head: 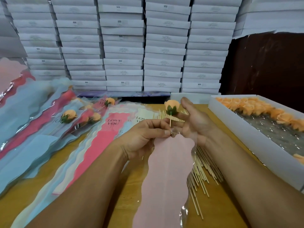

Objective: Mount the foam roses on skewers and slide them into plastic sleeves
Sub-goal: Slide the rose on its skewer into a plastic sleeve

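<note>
An orange foam rose [171, 104] with a green base sits on a wooden skewer [170, 121] above the table's middle. My right hand [194, 124] grips the rose's base with its fingertips, palm turned left. The skewer's lower end goes into the mouth of a pale pink plastic sleeve [166, 170], which hangs down toward me. My left hand [144, 135] pinches the sleeve's top edge right where the skewer enters. The rest of the skewer is hidden inside the sleeve.
Loose skewers [203, 167] lie under my right forearm. A white tray [246, 129] at the right holds several orange roses [256, 107]. Empty sleeves [105, 139] fan out on the wooden table, filled ones [69, 116] farther left. Stacked white boxes [123, 46] wall off the back.
</note>
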`<state>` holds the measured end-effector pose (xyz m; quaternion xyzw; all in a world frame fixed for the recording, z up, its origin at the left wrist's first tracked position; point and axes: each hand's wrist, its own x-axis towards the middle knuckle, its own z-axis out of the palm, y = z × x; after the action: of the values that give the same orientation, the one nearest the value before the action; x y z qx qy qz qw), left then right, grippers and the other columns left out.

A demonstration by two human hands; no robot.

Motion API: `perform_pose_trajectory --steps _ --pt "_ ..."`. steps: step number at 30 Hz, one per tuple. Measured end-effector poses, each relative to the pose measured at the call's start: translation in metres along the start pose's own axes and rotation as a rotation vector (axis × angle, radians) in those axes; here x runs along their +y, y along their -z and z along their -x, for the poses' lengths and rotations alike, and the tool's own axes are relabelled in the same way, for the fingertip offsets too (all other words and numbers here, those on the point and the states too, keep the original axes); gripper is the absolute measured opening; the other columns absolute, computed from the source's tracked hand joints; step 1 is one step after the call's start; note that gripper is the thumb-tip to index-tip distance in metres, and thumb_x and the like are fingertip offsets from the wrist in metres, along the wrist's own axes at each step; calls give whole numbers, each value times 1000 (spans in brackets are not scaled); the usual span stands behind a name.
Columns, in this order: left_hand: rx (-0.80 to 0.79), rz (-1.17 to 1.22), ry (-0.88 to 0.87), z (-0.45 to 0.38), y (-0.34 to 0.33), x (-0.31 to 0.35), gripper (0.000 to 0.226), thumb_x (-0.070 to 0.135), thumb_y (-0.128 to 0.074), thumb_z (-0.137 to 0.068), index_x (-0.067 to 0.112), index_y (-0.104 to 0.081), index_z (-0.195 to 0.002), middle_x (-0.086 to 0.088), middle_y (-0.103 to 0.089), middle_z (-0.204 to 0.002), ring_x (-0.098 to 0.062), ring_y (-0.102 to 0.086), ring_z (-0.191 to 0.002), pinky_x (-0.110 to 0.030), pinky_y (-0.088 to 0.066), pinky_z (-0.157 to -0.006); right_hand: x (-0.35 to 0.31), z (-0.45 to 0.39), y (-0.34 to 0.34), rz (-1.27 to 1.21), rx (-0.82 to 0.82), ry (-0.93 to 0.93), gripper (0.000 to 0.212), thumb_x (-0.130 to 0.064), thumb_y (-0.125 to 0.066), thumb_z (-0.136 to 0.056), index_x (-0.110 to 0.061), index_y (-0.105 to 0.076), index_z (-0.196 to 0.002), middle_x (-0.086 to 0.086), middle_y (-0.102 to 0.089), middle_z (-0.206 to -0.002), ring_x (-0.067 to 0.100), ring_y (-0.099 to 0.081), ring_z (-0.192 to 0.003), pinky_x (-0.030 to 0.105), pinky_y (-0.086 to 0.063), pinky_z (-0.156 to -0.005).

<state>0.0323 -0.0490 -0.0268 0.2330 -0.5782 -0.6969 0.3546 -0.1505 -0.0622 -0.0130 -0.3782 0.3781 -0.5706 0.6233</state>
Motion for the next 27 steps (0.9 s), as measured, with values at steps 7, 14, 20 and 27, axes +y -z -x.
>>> perform_pose_trajectory --steps 7,14,20,27 --pt "-41 -98 18 1 -1 0 6 5 -66 -80 10 -69 -81 -2 -71 -87 -9 -63 -84 -23 -52 -72 0 2 3 40 21 33 13 -12 -57 -101 -12 -67 -110 11 -75 -81 28 -74 -70 36 -60 -60" --pt "51 -106 -5 -1 0 0 5 10 -66 -81 14 -64 -80 -5 -66 -86 -18 -61 -75 -29 -49 -70 -2 6 0 140 -33 15 11 -12 -62 -98 -12 -71 -105 9 -76 -86 26 -74 -71 37 -63 -65" --pt "156 -141 -61 -2 0 -1 5 11 -67 -81 15 -65 -81 -6 -61 -83 -20 -56 -77 -35 -44 -73 -4 8 -2 266 -19 45 12 -15 -64 -96 -14 -72 -105 7 -73 -89 22 -70 -70 33 -52 -71" --pt "276 -162 -157 -4 0 0 15 3 -57 -95 11 -63 -85 -11 -57 -86 -19 -54 -74 -31 -43 -68 -4 12 -9 358 16 -26 30 -40 -57 -100 -18 -74 -90 4 -70 -71 19 -58 -61 33 -43 -62"
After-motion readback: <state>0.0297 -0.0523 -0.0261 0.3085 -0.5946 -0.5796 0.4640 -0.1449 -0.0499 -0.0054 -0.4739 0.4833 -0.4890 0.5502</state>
